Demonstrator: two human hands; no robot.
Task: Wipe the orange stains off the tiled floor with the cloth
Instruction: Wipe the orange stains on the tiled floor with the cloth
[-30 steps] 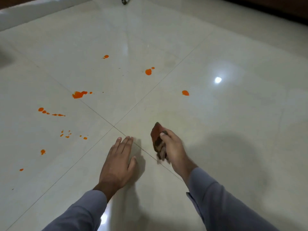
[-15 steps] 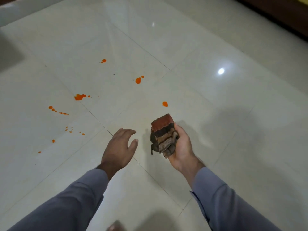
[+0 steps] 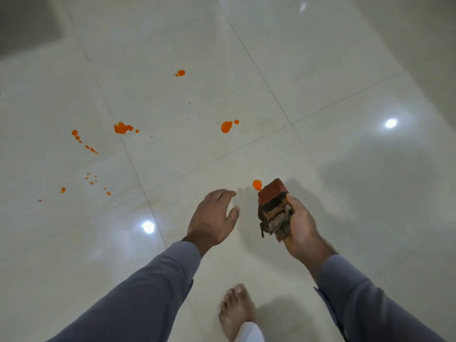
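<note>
Cloth (image 3: pixel 272 208) first: it's a folded wad with red, black and brown bands, and the right hand (image 3: pixel 299 228) has it gripped, fingers and thumb curled round the lower part so the red end pokes up past the fingertips. It's held up off the tiled floor (image 3: pixel 345 70), not touching it. Right next to that red end in the view sits the nearest orange stain (image 3: pixel 257 185), a single round blob on the near tile.

Left hand (image 3: pixel 213 218) is holding nothing — palm down, fingers loosely bent and a bit apart, thumb sticking out toward the cloth. Can't tell whether it's touching the tile or just above it.

Rest of the mess is further out and to the left — a bigger blob with a small dot beside it (image 3: pixel 227 126), a splat (image 3: pixel 122 128) close to a grout line, a little trail of drops (image 3: pixel 84 143), some tiny specks (image 3: pixel 91 180) and one lone spot (image 3: pixel 180 73) far off.

Both arms are in grey sleeves (image 3: pixel 138 299), and a bare foot (image 3: pixel 235 312) shows at the bottom edge.
</note>
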